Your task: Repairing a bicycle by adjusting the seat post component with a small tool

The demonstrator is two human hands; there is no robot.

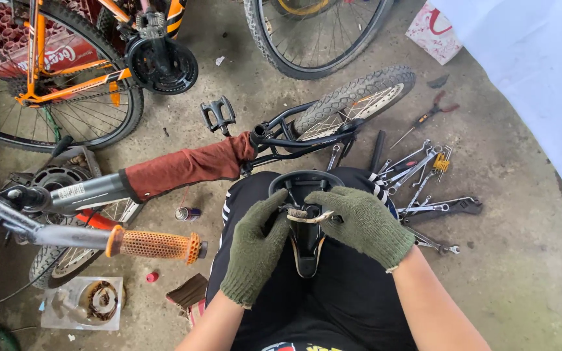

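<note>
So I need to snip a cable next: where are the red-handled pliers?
In the head view, the red-handled pliers lie on the concrete floor at upper right, just beyond the pile of wrenches and right of the small bike's tyre.

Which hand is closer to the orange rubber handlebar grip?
The left hand. It sits just right of the orange rubber handlebar grip, on the black bicycle saddle. The right hand is farther off, across the saddle.

Stained grey concrete floor [521, 273] in daylight; white sheet [535, 58] hangs at right.
</note>
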